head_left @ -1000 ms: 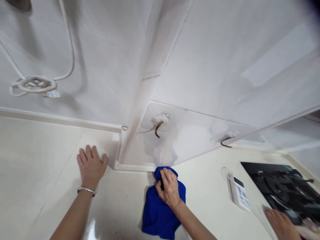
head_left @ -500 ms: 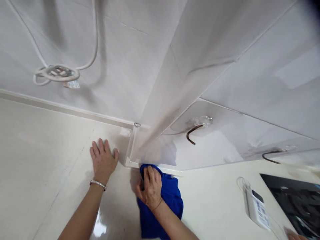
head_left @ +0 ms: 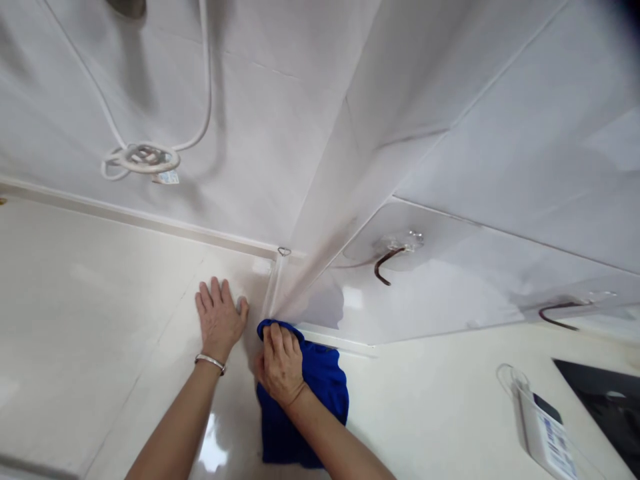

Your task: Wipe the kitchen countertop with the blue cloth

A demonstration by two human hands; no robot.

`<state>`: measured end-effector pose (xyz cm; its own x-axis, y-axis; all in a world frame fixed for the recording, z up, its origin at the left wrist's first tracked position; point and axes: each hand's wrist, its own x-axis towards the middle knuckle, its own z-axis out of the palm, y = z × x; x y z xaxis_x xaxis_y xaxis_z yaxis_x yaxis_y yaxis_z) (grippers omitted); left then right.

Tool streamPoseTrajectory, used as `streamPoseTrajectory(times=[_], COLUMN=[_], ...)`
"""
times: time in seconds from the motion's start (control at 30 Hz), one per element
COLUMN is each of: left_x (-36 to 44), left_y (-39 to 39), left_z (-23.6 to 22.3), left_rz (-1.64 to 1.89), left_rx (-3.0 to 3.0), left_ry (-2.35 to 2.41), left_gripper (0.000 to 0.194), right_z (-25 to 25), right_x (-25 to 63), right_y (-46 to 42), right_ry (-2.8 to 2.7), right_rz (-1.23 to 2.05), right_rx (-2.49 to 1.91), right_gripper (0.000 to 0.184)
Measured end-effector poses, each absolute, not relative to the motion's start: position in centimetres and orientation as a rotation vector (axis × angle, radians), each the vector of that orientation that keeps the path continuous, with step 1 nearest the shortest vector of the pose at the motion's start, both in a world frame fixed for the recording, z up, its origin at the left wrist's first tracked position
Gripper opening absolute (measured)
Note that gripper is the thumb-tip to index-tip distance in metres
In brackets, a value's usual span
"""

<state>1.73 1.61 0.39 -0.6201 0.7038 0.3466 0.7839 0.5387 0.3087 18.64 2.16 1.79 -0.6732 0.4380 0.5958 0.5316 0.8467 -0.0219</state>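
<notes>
My right hand (head_left: 279, 364) is closed on a blue cloth (head_left: 306, 400) and presses it onto the cream counter (head_left: 425, 413) at the foot of the white tiled wall corner (head_left: 305, 267). My left hand (head_left: 219, 317) lies flat on the counter just left of the cloth, fingers spread toward the wall, a metal bangle (head_left: 210, 361) on its wrist. The two hands are nearly touching.
Two bent metal hooks (head_left: 387, 261) (head_left: 560, 312) stick out of the right wall. A coiled white cable (head_left: 143, 159) hangs on the left wall. A small white device with a label (head_left: 547, 433) and the dark edge of a stove (head_left: 607, 403) sit at lower right.
My right hand has slid the blue cloth leftward along the wall's base to the corner. The view has swung left, so another person's hand at lower right has left the frame.
</notes>
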Motion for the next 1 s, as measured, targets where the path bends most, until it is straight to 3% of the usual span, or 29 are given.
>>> streamPoseTrajectory(times=[0.2,0.57,1.0], left_x=[1.3,1.2,1.8], left_y=[1.5,1.6,1.7], left_z=[0.5,0.4,0.7], left_rz=[-0.661,-0.699,-0.746], left_rx=[-1.271,-1.273,-1.262], left_ry=[-2.610,-2.602,-2.575], left_gripper=[0.068,0.067,0.066], right_z=[2.2,2.1,1.6], right_x=[20.6,30.0,24.7], right_y=[3.3,5.6,2.5], right_ry=[-2.524,-2.443,-2.361], right_rz=[-0.086,-0.199,-0.326], right_rx=[-0.597,-0.699,-0.952], right_gripper=[0.054,0.059,0.062])
